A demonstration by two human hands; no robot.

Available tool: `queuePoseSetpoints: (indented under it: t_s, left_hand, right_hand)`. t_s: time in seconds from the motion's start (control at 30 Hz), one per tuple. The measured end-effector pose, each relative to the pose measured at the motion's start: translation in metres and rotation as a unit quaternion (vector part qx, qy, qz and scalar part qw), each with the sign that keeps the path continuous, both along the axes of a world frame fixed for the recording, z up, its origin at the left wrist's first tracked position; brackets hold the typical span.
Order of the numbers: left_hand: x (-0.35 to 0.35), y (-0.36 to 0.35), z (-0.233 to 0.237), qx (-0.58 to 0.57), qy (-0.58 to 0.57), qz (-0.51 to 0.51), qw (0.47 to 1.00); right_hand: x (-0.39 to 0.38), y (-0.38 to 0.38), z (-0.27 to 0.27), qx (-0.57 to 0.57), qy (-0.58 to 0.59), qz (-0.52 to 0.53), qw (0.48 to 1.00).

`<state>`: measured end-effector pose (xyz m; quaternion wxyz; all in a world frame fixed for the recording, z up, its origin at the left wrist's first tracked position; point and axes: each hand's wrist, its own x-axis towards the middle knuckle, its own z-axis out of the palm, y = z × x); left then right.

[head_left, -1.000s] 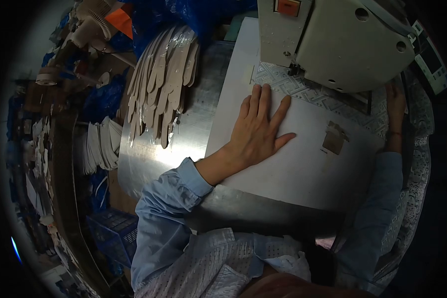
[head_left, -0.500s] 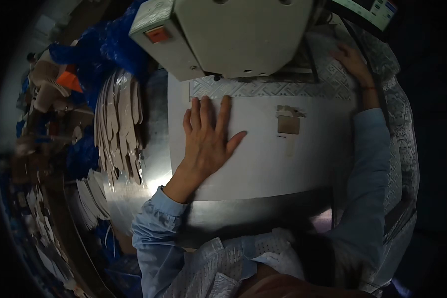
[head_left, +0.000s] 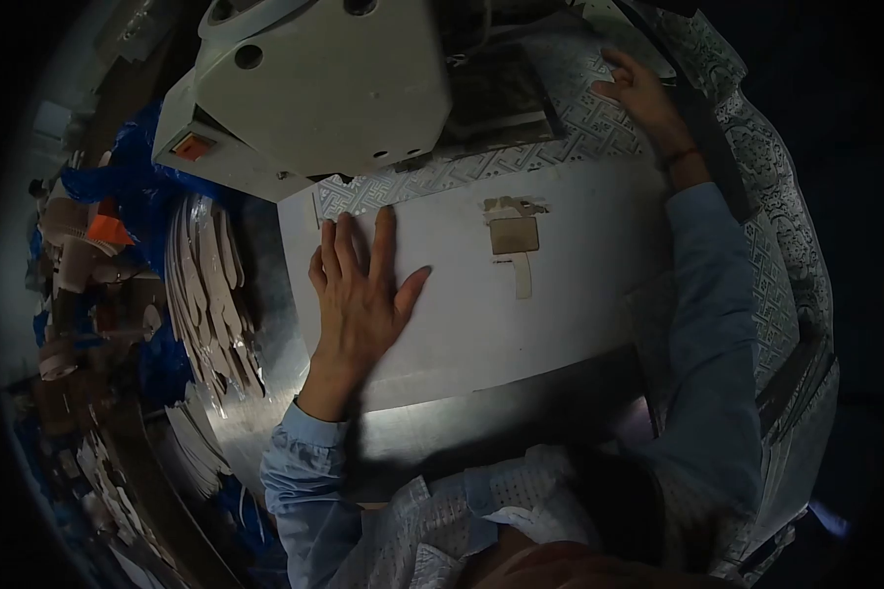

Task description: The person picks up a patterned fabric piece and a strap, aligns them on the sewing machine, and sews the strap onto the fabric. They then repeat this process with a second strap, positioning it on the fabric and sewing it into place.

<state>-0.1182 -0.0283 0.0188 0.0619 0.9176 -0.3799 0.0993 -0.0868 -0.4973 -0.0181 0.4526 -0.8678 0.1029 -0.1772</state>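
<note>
My left hand (head_left: 360, 294) lies flat, fingers spread, on a white board (head_left: 560, 304) on the machine bed. Its fingertips reach the edge of a grey patterned fabric strip (head_left: 442, 180) that runs under the head of a cream sewing machine (head_left: 334, 83). My right hand (head_left: 646, 96) rests palm down on the same patterned fabric at the far right, behind the machine head. A small brown taped patch (head_left: 514, 236) sits on the board between my hands.
A shiny metal table top (head_left: 265, 393) surrounds the board. A stack of beige cut pieces (head_left: 206, 285) lies at the left, with blue plastic (head_left: 157, 177) behind it. Patterned fabric (head_left: 786, 294) hangs along the right side.
The view has swung, so the machine head and board now sit further left. Both hands keep their flat hold on the board and fabric, with the right hand more in view.
</note>
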Motion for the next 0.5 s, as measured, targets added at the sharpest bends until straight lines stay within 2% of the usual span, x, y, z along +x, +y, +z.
queuePoseSetpoints:
  t_s: [0.33,0.5]
  left_hand:
    - [0.0007,-0.0005,0.0018,0.002,0.002,0.0,1.0]
    - [0.0001,0.0001,0.0059,0.009,0.013,0.001,1.0]
  right_hand:
    - [-0.0019,0.0036,0.0053,0.045,0.007,0.024,0.999]
    - [0.0004,0.0008,0.0027,-0.072,0.008,-0.014,0.997]
